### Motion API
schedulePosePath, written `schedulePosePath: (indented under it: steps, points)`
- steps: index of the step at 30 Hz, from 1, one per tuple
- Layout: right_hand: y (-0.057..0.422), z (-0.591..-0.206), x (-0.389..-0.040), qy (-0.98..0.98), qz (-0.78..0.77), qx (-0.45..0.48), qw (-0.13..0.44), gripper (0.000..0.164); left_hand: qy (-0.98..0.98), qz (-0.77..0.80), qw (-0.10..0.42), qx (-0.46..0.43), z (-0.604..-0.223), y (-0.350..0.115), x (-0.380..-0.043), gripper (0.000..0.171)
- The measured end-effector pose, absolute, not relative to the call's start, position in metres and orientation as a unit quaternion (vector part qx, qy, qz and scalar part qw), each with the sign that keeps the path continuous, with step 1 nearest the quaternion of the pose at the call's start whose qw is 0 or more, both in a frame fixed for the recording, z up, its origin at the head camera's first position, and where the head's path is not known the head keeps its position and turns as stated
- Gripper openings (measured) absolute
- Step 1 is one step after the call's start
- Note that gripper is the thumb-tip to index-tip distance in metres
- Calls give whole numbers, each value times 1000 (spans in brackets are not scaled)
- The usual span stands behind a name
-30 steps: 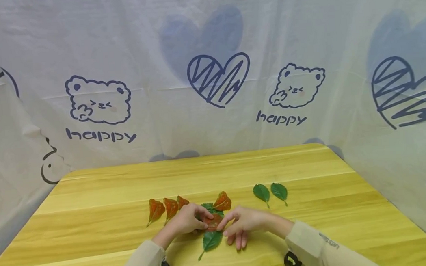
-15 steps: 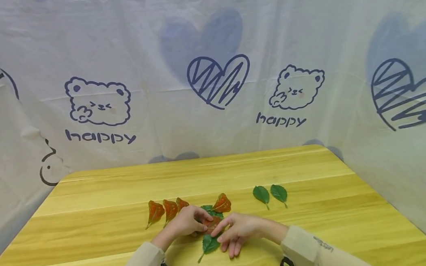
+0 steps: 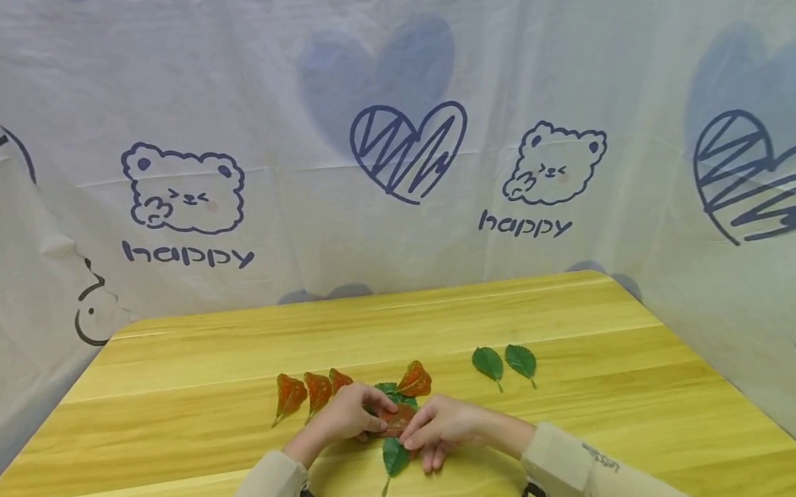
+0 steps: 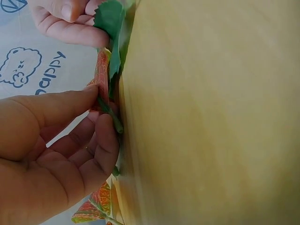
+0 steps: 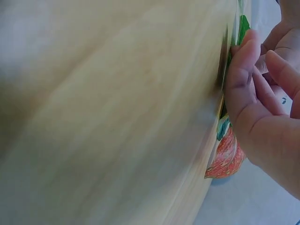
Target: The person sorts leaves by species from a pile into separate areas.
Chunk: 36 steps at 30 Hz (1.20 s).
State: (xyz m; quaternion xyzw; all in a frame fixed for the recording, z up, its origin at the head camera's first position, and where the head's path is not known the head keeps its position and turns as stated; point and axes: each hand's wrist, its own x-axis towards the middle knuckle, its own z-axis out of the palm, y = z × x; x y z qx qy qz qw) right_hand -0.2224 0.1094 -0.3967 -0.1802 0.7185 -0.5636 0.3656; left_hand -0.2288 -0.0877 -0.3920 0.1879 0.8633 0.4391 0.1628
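My left hand [image 3: 353, 412] pinches a red leaf [image 3: 396, 420] between thumb and fingers, just over the table. In the left wrist view this red leaf [image 4: 102, 77] stands on edge, its green stem by my fingers. My right hand [image 3: 446, 424] has its thumb and index fingertips together at the upper edge of a green leaf [image 3: 395, 455], whose stem points toward me. In the right wrist view the fingers of my right hand [image 5: 255, 91] hide most of that spot. Just behind the hands, another red leaf [image 3: 414, 379] overlaps green leaves [image 3: 387, 388].
To the left lie several red leaves, one [image 3: 290, 396] at the row's outer end. Two green leaves, one [image 3: 488, 364] beside the other [image 3: 520, 361], lie to the right on the yellow wooden table [image 3: 213, 473]. A printed white cloth [image 3: 315, 231] hangs behind.
My right hand has shifted a little left and toward the green leaf, its fingertips closing at the leaf's edge. The green leaf has turned, its stem swinging rightward. The left hand stays nearly still.
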Motion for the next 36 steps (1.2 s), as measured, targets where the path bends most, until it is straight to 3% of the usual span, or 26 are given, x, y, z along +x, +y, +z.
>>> schedulePosePath:
  steps: [6, 14, 36]
  points:
    - [114, -394, -220, 761, -547, -187, 295, 12, 861, 444, 164, 187, -392, -87, -229, 18]
    - [127, -391, -220, 772, -550, -175, 267, 7, 865, 440, 160, 181, -392, -87, -227, 17]
    - [198, -386, -227, 800, -549, -168, 172, 19, 871, 432, 158, 173, -390, -86, -225, 17]
